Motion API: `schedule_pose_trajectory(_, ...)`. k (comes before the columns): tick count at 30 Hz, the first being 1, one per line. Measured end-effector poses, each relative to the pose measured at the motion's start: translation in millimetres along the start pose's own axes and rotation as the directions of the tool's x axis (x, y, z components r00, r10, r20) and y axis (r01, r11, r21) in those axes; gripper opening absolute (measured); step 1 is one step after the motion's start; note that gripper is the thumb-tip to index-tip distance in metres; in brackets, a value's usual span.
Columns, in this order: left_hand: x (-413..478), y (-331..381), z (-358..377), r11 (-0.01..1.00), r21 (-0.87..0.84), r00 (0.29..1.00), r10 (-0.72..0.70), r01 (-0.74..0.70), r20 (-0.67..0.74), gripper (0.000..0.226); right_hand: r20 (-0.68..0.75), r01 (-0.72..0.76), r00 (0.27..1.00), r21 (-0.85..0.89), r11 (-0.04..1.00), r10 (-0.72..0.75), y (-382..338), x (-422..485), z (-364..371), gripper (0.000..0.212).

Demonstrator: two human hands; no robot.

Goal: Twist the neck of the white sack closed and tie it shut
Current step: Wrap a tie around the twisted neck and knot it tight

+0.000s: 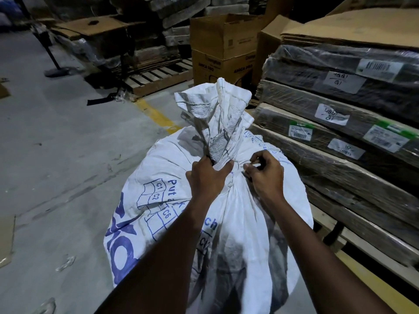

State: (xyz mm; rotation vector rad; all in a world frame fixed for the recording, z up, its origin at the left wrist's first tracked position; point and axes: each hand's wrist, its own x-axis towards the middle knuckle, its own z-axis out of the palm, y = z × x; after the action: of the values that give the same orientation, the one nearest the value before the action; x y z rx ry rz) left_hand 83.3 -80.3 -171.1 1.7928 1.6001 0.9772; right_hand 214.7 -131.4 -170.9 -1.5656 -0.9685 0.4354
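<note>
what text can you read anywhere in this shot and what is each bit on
"Put", "C1", "C2", "C6", "ch": blue print on the white woven sack, partly hidden by folds and arms.
Large blue letters low on the sack's left side: cut off, unreadable.
"AMICA" with a blurred word after it: open brown cardboard box.
Brand line above it: too blurred.
Handwritten white stickers and barcode labels on the plastic-wrapped flat cardboard stacks: too small to read reliably.

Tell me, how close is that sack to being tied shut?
The white sack is full and its neck already gathered into a twisted bunch. The left hand grips that bunch, while the right hand pinches a thin white tie at the neck. Finishing the knot seems left.
</note>
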Motion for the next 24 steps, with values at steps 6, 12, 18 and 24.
schedule_pose_trajectory(6, 4.6, -6.8, -3.9, 1.0, 0.027, 1.0, 0.001, -0.001, 0.02, 0.05, -0.079, -0.186, 0.98, -0.044, 0.982, 0.182, 9.5, 9.4, 25.6, 0.027)
schedule_pose_trajectory(12, 6.7, -6.7, -1.6, 0.996, 0.09, 0.998, 0.007, -0.013, 0.064, 0.052, -0.021, -0.188, 0.982, -0.159, 0.969, 0.188, 15.9, 6.0, 26.6, 0.032)
schedule_pose_trajectory(18, 19.8, -7.2, 10.8, 0.986, 0.166, 0.994, 0.004, -0.022, 0.11, 0.058, 0.061, -0.093, 0.992, -0.2, 0.975, 0.107, 23.4, 10.4, 31.3, 0.035)
schedule_pose_trajectory(24, 29.6, -1.0, 17.7, 0.936, 0.333, 0.989, 0.082, -0.118, 0.12, 0.063, 0.125, -0.032, 0.989, -0.37, 0.929, 0.084, 32.2, 33.6, 36.8, 0.056)
